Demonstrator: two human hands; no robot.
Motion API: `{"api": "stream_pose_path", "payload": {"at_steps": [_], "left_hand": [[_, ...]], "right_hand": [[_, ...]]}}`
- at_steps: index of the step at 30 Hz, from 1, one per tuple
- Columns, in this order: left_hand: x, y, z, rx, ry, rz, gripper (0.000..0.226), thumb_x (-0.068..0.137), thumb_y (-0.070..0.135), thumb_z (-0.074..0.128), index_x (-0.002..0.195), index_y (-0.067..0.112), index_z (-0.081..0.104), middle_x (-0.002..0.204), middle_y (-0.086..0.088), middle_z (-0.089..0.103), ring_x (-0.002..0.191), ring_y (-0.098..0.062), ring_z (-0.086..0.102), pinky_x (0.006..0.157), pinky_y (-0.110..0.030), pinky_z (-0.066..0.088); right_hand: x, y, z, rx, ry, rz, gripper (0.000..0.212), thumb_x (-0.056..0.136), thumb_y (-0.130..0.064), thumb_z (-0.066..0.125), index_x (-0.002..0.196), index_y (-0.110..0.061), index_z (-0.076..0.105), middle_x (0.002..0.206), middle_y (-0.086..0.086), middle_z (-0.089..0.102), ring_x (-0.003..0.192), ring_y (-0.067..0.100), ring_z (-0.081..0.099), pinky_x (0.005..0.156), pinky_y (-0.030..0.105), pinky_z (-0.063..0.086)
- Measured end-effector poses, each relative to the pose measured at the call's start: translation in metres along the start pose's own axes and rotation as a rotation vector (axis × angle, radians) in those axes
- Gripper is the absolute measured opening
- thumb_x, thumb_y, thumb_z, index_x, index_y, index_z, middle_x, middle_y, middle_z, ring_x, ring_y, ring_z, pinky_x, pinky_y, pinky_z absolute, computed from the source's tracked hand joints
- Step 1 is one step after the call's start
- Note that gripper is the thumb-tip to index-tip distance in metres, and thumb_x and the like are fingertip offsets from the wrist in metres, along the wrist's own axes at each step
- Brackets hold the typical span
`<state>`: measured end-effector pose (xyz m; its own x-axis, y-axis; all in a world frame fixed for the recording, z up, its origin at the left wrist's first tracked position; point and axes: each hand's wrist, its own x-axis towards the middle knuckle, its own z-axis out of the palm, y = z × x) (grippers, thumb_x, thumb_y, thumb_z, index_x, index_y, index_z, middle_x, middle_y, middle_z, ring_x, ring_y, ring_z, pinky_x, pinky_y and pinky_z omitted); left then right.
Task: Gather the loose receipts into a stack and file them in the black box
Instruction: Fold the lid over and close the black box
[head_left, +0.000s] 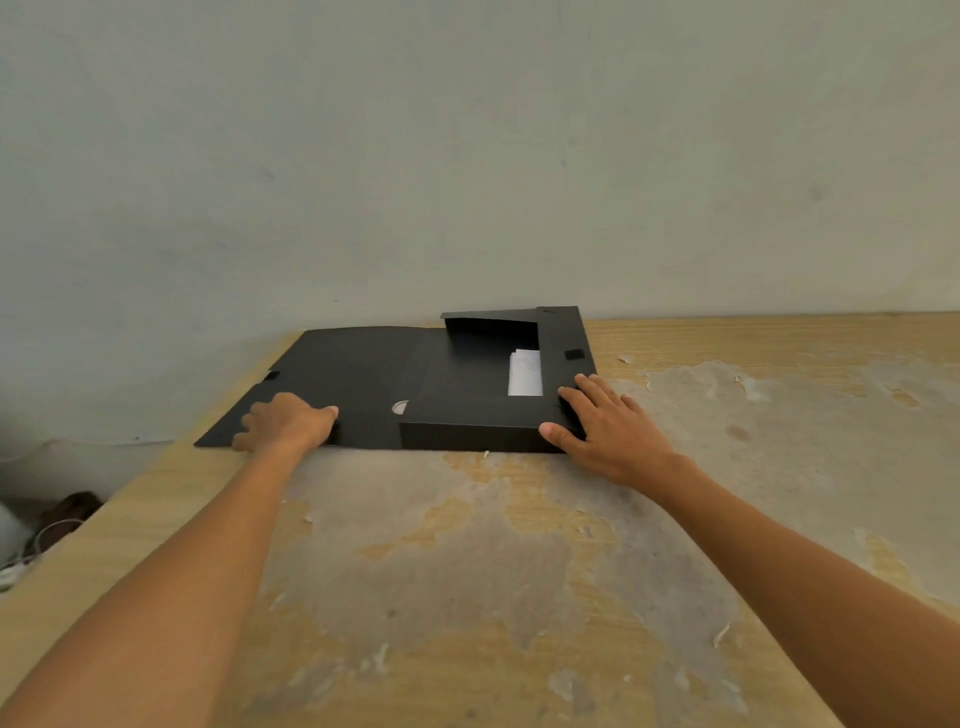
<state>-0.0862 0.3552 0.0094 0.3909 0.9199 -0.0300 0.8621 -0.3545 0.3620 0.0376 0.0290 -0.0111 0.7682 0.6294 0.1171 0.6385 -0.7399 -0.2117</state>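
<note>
Two bare forearms, no sleeves in view. Left hand (288, 423) and right hand (610, 431): no gloves, rings, or watch visible.

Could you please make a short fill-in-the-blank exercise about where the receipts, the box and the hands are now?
1. The white receipts lie ____ the black box.
2. The box's lid lies flat and ____.
3. The left hand rests on the ____.
4. The right hand touches the box's near ____ corner.

Missing words: inside; open; lid; right

Worn wooden table (467, 571); pale wall (467, 156)
</note>
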Motion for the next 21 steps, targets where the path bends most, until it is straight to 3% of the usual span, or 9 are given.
{"api": "stream_pose_path", "payload": {"at_steps": [6, 17, 21], "left_hand": [[0.021, -0.051, -0.007, -0.1, 0.017, -0.125, 0.107, 0.063, 0.076, 0.062, 0.137, 0.004, 0.036, 0.141, -0.022, 0.043, 0.129, -0.04, 0.039, 0.103, -0.053, 0.032], [0.049, -0.061, -0.025, -0.129, 0.029, -0.105, 0.108, 0.05, 0.078, 0.072, 0.125, 0.004, 0.044, 0.132, -0.022, 0.049, 0.122, -0.039, 0.044, 0.097, -0.046, 0.037], [0.061, -0.07, -0.032, -0.52, 0.06, -0.223, 0.082, 0.048, 0.055, 0.085, 0.103, 0.001, 0.058, 0.118, -0.022, 0.062, 0.11, -0.042, 0.053, 0.094, -0.048, 0.046]], "right_hand": [[0.001, 0.001, 0.005, -0.024, 0.025, 0.007, 0.073, 0.09, -0.065, 0.026, 0.149, -0.021, 0.021, 0.161, 0.002, 0.01, 0.149, 0.017, 0.001, 0.118, 0.044, 0.011], [0.002, -0.002, 0.005, -0.025, -0.008, 0.026, 0.083, 0.083, -0.071, 0.017, 0.15, -0.022, 0.017, 0.162, 0.003, 0.006, 0.149, 0.018, -0.003, 0.12, 0.044, 0.011], [0.001, 0.0, 0.004, -0.053, -0.006, 0.027, 0.073, 0.091, -0.064, 0.024, 0.151, -0.023, 0.016, 0.162, 0.002, 0.004, 0.149, 0.018, -0.004, 0.119, 0.045, 0.008]]}}
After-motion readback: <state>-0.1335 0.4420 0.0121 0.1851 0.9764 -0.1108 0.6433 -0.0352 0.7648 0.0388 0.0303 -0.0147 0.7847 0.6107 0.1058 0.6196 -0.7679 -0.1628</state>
